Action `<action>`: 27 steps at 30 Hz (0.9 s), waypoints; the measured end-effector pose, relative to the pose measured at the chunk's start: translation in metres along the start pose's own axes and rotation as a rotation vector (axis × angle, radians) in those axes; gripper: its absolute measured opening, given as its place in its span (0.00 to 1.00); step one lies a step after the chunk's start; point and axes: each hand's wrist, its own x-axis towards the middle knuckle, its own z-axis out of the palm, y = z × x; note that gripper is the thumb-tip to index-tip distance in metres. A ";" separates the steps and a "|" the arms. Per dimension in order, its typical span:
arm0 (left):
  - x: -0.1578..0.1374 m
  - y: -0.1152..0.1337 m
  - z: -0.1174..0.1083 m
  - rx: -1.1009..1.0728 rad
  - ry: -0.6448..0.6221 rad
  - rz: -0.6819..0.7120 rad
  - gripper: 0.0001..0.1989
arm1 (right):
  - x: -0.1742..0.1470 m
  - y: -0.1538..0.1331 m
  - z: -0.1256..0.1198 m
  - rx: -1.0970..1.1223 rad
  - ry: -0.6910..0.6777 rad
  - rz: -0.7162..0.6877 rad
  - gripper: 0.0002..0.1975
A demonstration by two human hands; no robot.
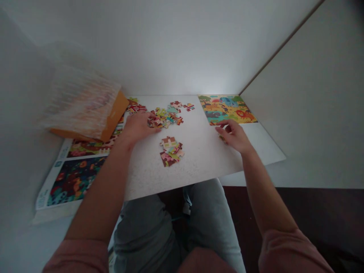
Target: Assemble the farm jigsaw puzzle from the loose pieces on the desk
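A heap of loose colourful puzzle pieces lies at the back of a white table. My left hand rests palm down at the heap's left edge, touching pieces. A small joined cluster of pieces sits in the middle of the table, between my hands. My right hand lies on the table just below a finished yellow animal puzzle, its fingers curled over a small piece; the grip itself is hidden.
An orange puzzle box lid leans at the back left, blurred. A flat box with dark animal pictures lies along the left edge. Walls close in at the back and right. My knees sit under the front edge.
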 end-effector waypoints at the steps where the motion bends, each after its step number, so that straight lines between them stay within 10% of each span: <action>1: 0.000 0.000 0.001 -0.015 0.000 -0.008 0.34 | 0.009 -0.015 0.015 0.046 -0.051 -0.037 0.19; 8: -0.002 0.004 0.005 -0.077 0.082 0.016 0.32 | 0.070 -0.110 0.112 0.012 -0.314 -0.314 0.20; 17: -0.012 0.024 0.008 -0.035 0.255 0.347 0.30 | 0.068 -0.106 0.137 0.320 -0.231 -0.217 0.19; 22: -0.010 0.014 0.011 0.026 0.195 0.255 0.41 | 0.067 -0.106 0.111 0.506 -0.185 -0.045 0.23; 27: -0.006 0.001 0.009 0.121 0.080 0.102 0.31 | 0.026 -0.062 0.020 0.286 0.043 -0.022 0.19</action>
